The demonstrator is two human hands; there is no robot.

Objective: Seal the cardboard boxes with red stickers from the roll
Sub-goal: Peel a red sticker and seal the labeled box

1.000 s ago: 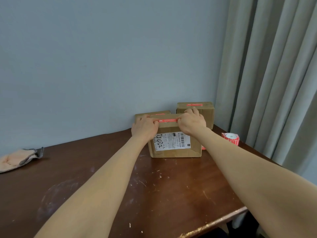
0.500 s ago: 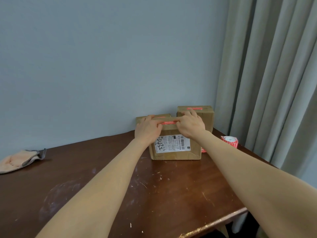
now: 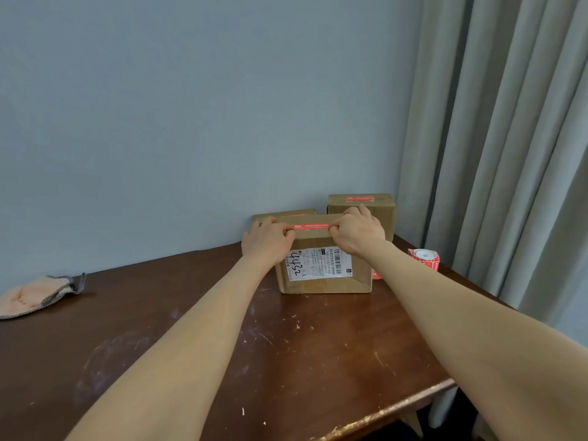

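right of centre in the frame, the front box [image 3: 324, 268] carried a red sticker [image 3: 311, 226] running left-right along its top edge; our left hand [image 3: 266, 241] and right hand [image 3: 358, 232] pressed curled fingers on its two ends; the sticker roll [image 3: 424, 259] lay nearer our right hand.

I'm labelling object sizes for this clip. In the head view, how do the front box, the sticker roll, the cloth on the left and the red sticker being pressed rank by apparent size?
1. Front box, clearly largest.
2. Cloth.
3. Sticker roll and red sticker: the strip is long but thin and its ends are under the hands, so I won't rank these two.
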